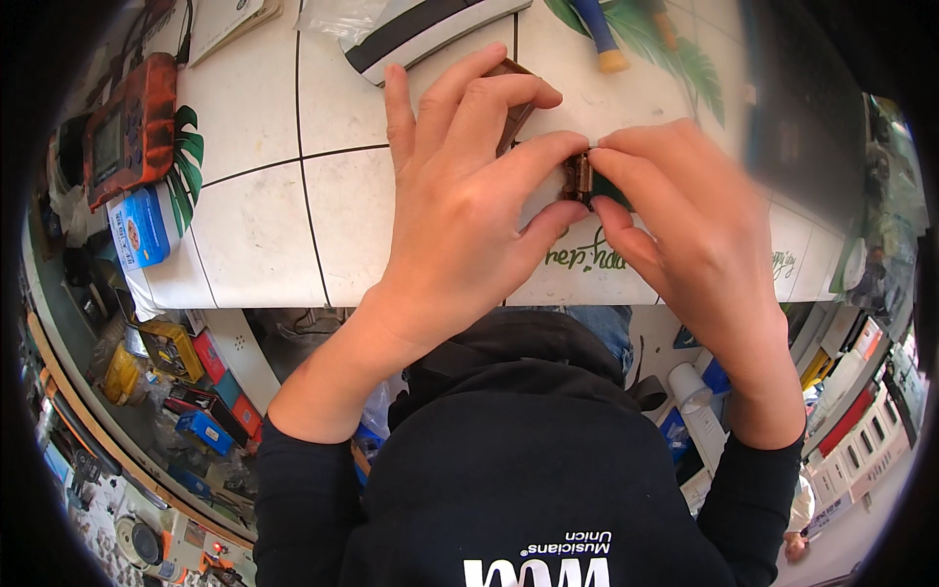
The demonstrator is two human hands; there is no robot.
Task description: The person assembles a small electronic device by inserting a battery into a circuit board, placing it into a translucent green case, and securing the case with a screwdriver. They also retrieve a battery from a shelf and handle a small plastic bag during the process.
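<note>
Between the fingertips of both hands, just above the table, is a small brown, shiny, block-like part (579,178) with dark edges. My left hand (465,201) pinches its left side with thumb and index finger, the other fingers raised and spread. On the other side, the thumb and fingertips of my right hand (690,201) close on the part. Fingers cover much of it, so its exact kind does not show. Behind my left fingers lies a flat brown piece (516,115), partly hidden.
The table (249,240) has a white tile-pattern cover. An orange-and-black device with a screen (132,132) and a blue box (140,230) sit left. A black-and-white object (430,39) and a blue-and-yellow handle (599,39) lie at the back. A dark panel (822,117) stands right.
</note>
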